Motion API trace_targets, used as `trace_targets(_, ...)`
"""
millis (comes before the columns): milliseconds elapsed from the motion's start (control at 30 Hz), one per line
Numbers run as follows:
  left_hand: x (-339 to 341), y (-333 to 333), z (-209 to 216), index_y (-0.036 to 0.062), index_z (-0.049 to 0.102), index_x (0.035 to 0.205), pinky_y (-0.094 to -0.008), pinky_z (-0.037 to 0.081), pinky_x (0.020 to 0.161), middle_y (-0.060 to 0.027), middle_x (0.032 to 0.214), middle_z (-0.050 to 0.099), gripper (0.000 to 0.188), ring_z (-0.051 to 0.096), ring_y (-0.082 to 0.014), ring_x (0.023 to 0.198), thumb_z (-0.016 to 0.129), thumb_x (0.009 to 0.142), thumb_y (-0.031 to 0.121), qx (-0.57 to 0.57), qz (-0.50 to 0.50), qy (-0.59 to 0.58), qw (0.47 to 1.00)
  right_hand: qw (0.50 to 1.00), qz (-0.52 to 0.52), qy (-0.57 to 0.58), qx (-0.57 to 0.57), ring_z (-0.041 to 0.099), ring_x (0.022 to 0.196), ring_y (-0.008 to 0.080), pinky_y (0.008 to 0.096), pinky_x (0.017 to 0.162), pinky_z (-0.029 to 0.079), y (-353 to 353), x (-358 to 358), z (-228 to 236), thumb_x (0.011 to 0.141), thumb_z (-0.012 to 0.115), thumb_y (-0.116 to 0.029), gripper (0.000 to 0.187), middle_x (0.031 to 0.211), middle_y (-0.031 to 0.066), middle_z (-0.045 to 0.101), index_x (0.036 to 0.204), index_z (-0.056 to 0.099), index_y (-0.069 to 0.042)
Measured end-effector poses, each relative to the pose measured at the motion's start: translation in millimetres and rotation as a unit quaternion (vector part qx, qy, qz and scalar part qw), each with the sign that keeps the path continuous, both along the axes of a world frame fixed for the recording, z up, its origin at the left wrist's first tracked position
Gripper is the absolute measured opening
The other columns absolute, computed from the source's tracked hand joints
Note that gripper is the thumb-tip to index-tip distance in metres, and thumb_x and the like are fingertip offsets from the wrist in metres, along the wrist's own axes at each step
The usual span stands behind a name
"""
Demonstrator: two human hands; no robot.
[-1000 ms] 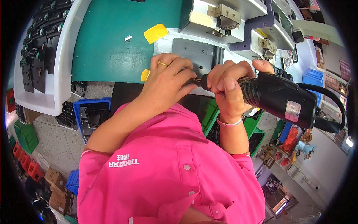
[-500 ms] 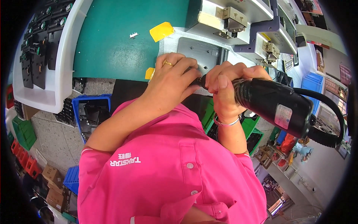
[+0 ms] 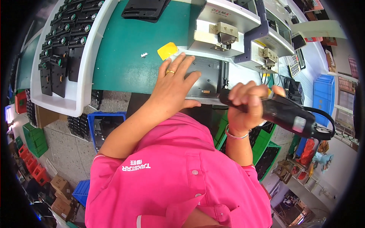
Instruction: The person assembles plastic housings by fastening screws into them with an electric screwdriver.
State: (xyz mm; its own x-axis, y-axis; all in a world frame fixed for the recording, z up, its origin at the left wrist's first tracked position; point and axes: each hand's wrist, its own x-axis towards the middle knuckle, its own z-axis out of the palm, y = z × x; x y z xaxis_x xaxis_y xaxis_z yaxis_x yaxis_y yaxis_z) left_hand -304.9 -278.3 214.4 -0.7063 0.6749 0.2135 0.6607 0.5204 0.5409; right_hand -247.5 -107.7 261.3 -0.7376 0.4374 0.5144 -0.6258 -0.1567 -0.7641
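Observation:
A flat black plastic panel (image 3: pixel 208 73) lies on the pale work surface, with a raised bar along its right side and a small tan part near its front edge. My left hand (image 3: pixel 171 81) rests at the panel's left edge with its fingers spread, holding nothing. Beside the panel's front right corner, my right hand (image 3: pixel 248 102) is wrapped round a black electric screwdriver (image 3: pixel 283 114). The tool lies nearly level, its nose pointing left and its cable looping off the right end. Its bit cannot be made out.
A white tray (image 3: pixel 84 81) at the left holds rows of black assemblies. On the green mat (image 3: pixel 121 62) sit a small white part (image 3: pixel 144 55), a yellow piece (image 3: pixel 167 51) and stacked black panels (image 3: pixel 146 9). Metal screw feeders (image 3: pixel 218 36) stand behind. Blue bin (image 3: pixel 106 116) below.
My left hand has let go near the screwdriver's nose and spread over the panel's left side. My right hand has drawn the screwdriver back from it, to the right. The view has shifted.

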Motion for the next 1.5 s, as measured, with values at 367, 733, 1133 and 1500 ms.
trace_targets(367, -3.2, 2.7, 16.8, 0.0132, 0.055, 0.124, -0.0478, 0.022, 0.11, -0.0128, 0.141, 0.041, 0.076, 0.032, -0.0324, 0.137, 0.084, 0.059, 0.039, -0.063, -0.008, -0.004, 0.998, 0.992, -0.106, -0.018, -0.066, 0.046, 0.053, 0.0153, 0.0336, 0.049, 0.046, 53.4, 5.6, 10.8, 0.088, 0.056, -0.006, 0.047, 0.067, 0.0033, 0.044, 0.129, 0.032, -0.008)
trace_targets(733, -5.0, 7.3, 28.7, 0.013, 0.052, 0.128, -0.0485, 0.024, 0.109, -0.0149, 0.142, 0.039, 0.086, 0.031, -0.0367, 0.136, 0.088, 0.053, 0.033, -0.106, -0.008, -0.026, 0.994, 0.997, -0.059, -0.004, -0.055, 0.047, 0.052, 0.0162, 0.033, 0.047, 0.046, 53.2, 8.7, -1.8, 0.086, 0.061, -0.004, 0.049, 0.068, 0.0048, 0.05, 0.127, 0.033, -0.005)
trace_targets(1133, -2.7, -67.2, 22.1, -0.0021, 0.062, 0.107, -0.0383, 0.048, 0.095, -0.0176, 0.114, 0.065, 0.028, 0.062, -0.0289, 0.107, 0.068, 0.081, 0.006, 0.212, -0.019, -0.133, 0.968, 0.99, -0.113, -0.021, -0.081, 0.044, 0.054, 0.0141, 0.0316, 0.049, 0.043, 64.4, 12.2, -6.5, 0.087, 0.057, -0.006, 0.049, 0.067, 0.0028, 0.044, 0.131, 0.035, -0.009)
trace_targets(1500, -42.5, -98.1, 61.4, -0.0008, 0.057, 0.102, -0.0369, 0.048, 0.093, -0.023, 0.112, 0.062, 0.023, 0.059, -0.0266, 0.108, 0.07, 0.084, 0.003, 0.443, 0.075, -0.018, 0.893, 0.991, -0.088, -0.029, -0.093, 0.045, 0.054, 0.0139, 0.0302, 0.05, 0.043, 51.3, 2.3, -11.4, 0.088, 0.059, -0.006, 0.05, 0.066, 0.0028, 0.045, 0.13, 0.034, -0.007)
